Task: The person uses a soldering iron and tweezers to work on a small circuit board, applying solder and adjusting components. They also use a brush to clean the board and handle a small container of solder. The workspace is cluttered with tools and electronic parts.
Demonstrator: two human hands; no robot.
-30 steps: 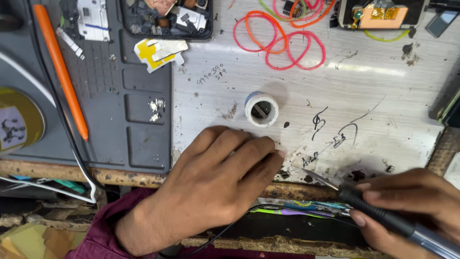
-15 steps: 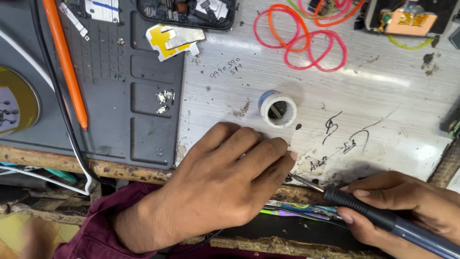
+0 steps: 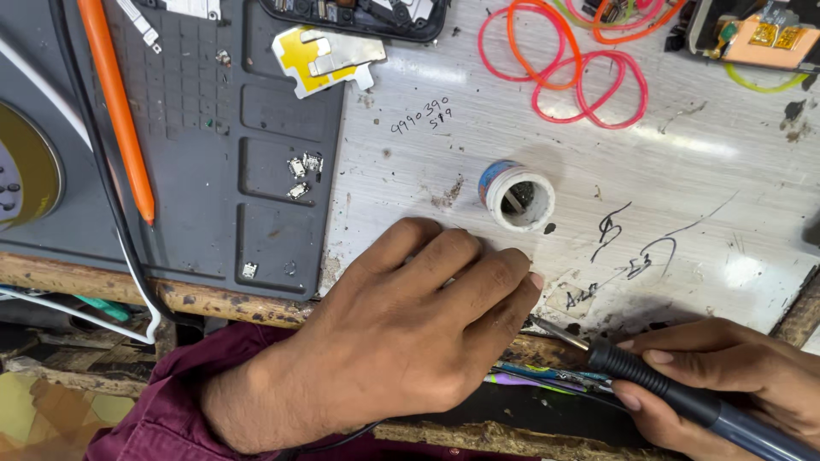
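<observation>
A black-handled soldering iron (image 3: pixel 683 397) with a thin metal tip, clamped in the right hand (image 3: pixel 735 384) at the near right edge, pointed left at the fingertips of the left hand (image 3: pixel 410 333), which lay flat and closed over something unseen on the scratched white bench (image 3: pixel 700 171). The tip appeared just short of contact, the joint seemingly not begun. A small white flux pot (image 3: pixel 517 196) stood just beyond; a grey silicone mat (image 3: pixel 213 222) lay to the left.
</observation>
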